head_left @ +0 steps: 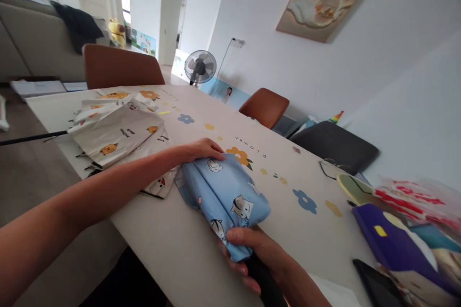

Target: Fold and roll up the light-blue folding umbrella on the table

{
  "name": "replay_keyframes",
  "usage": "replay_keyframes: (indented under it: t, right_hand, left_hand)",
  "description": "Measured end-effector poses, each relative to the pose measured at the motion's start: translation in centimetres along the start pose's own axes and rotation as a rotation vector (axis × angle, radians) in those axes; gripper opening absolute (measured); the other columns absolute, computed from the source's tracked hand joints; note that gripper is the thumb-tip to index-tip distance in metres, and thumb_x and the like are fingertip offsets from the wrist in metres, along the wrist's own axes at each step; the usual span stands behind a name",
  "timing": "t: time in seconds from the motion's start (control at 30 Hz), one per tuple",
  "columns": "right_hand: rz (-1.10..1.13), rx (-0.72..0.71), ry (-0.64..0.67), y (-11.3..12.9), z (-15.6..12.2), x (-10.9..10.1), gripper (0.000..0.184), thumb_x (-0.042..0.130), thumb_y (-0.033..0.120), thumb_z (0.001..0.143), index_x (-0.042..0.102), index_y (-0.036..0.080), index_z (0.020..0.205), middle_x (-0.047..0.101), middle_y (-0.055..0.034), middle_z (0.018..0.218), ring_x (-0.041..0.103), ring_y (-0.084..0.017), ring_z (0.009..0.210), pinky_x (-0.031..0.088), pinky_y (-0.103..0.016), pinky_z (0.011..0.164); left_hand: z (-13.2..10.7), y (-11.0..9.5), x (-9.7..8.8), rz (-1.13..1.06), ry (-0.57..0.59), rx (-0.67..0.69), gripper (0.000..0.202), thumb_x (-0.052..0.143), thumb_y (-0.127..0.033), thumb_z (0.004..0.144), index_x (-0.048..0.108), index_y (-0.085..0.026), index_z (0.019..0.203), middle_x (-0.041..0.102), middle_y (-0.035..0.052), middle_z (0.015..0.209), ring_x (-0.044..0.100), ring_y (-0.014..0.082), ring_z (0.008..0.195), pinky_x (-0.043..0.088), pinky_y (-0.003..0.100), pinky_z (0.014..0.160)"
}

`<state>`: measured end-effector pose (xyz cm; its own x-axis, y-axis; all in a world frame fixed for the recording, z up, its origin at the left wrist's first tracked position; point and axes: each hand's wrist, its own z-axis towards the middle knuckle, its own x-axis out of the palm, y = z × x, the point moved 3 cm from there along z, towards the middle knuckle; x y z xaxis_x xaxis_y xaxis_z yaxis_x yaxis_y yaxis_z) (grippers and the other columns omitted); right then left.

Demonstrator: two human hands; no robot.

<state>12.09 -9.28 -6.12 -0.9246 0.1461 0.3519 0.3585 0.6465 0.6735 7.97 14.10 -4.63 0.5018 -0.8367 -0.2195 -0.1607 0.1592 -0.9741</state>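
A light blue umbrella (230, 187) with cartoon animal prints is collapsed and loosely folded over the near edge of the table. My right hand (252, 252) wraps round its lower end, thumb on the fabric, with a black handle below the palm. At the far end my left hand (204, 148) grips the cloth, though some of its fingers are hidden. To the left lies a cream umbrella (115, 134) with yellow duck prints, its folds loose and its dark shaft reaching past the table edge.
The white table (216, 120) carries flower prints. Along its right side lie glasses (336, 168), a purple pouch (387, 235), a dark phone-like slab (378, 283) and red-and-white plastic packaging (414, 194). Brown chairs (122, 67), a dark chair (333, 146) and a fan (200, 66) stand around.
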Motion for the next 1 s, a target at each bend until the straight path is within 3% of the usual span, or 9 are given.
replay_keyframes:
  t: [0.13, 0.27, 0.33, 0.43, 0.6, 0.8, 0.9, 1.0]
  right_hand:
    - [0.032, 0.019, 0.026, 0.0, 0.2, -0.4, 0.025, 0.061, 0.034, 0.065, 0.057, 0.011, 0.069, 0.051, 0.0018, 0.056, 0.041, -0.005, 0.037, 0.034, -0.014, 0.024]
    - [0.085, 0.051, 0.045, -0.1, 0.4, -0.7, 0.025, 0.063, 0.035, 0.063, 0.058, 0.01, 0.069, 0.054, 0.0002, 0.06, 0.044, -0.005, 0.038, 0.035, -0.014, 0.023]
    - [0.116, 0.04, 0.047, 0.0, 0.5, -0.8, 0.025, 0.064, 0.033, 0.062, 0.058, 0.011, 0.071, 0.055, 0.0, 0.063, 0.045, -0.006, 0.038, 0.036, -0.014, 0.022]
    - [0.121, 0.022, 0.073, 0.1, 0.5, -0.8, 0.024, 0.062, 0.033, 0.063, 0.059, 0.01, 0.067, 0.052, 0.0005, 0.057, 0.044, -0.005, 0.038, 0.036, -0.014, 0.022]
    - [0.175, 0.011, 0.074, 0.0, 0.5, -0.9, 0.022, 0.063, 0.031, 0.062, 0.059, 0.011, 0.07, 0.056, -0.0003, 0.061, 0.045, -0.006, 0.038, 0.036, -0.014, 0.023]
    - [0.17, -0.001, 0.078, -0.2, 0.7, -1.0, 0.022, 0.062, 0.031, 0.062, 0.058, 0.01, 0.068, 0.057, -0.0011, 0.061, 0.044, -0.005, 0.036, 0.035, -0.014, 0.022]
    - [0.154, -0.015, 0.091, 0.0, 0.8, -0.9, 0.022, 0.062, 0.032, 0.062, 0.057, 0.011, 0.067, 0.055, -0.0005, 0.057, 0.043, -0.005, 0.034, 0.035, -0.015, 0.022]
    - [0.151, -0.002, 0.097, 0.0, 0.7, -0.8, 0.021, 0.061, 0.031, 0.062, 0.056, 0.012, 0.069, 0.054, 0.0009, 0.054, 0.043, -0.006, 0.034, 0.035, -0.015, 0.022]
  left_hand:
    - [-0.2, -0.5, -0.6, -0.021, -0.179, 0.081, 0.016, 0.069, -0.036, 0.066, 0.075, -0.023, 0.074, 0.072, 0.0005, 0.074, 0.061, 0.0144, 0.065, 0.046, 0.022, 0.064]
    - [-0.9, -2.0, -1.1, -0.1, -0.273, 0.174, 0.018, 0.071, -0.036, 0.067, 0.075, -0.021, 0.077, 0.071, 0.0008, 0.08, 0.06, 0.0134, 0.072, 0.045, 0.021, 0.068]
    - [-1.1, -2.5, -1.4, -0.275, -0.217, 0.15, 0.019, 0.072, -0.035, 0.066, 0.073, -0.019, 0.077, 0.069, 0.0016, 0.076, 0.058, 0.0113, 0.067, 0.044, 0.019, 0.063]
    - [-1.4, -3.2, -1.9, -0.515, -0.04, 0.114, 0.015, 0.072, -0.029, 0.068, 0.069, -0.016, 0.074, 0.062, -0.0003, 0.065, 0.053, 0.0075, 0.057, 0.041, 0.017, 0.052]
    - [-1.4, -3.6, -2.6, -0.596, 0.132, 0.139, 0.01, 0.069, -0.021, 0.069, 0.063, -0.015, 0.074, 0.057, -0.0017, 0.063, 0.052, 0.0061, 0.053, 0.042, 0.016, 0.051]
    - [-1.3, -3.1, -3.5, -0.552, 0.097, 0.163, 0.013, 0.071, -0.021, 0.067, 0.063, -0.017, 0.076, 0.059, -0.0031, 0.064, 0.054, 0.0062, 0.053, 0.042, 0.017, 0.051]
    - [-1.5, -3.4, -3.5, -0.467, 0.106, 0.164, 0.025, 0.075, -0.018, 0.061, 0.065, -0.021, 0.084, 0.062, -0.0038, 0.07, 0.056, 0.007, 0.057, 0.041, 0.017, 0.051]
    - [-1.9, -4.1, -3.5, -0.415, 0.063, 0.188, 0.019, 0.075, -0.021, 0.061, 0.067, -0.02, 0.077, 0.06, -0.0035, 0.065, 0.053, 0.0065, 0.055, 0.04, 0.016, 0.05]
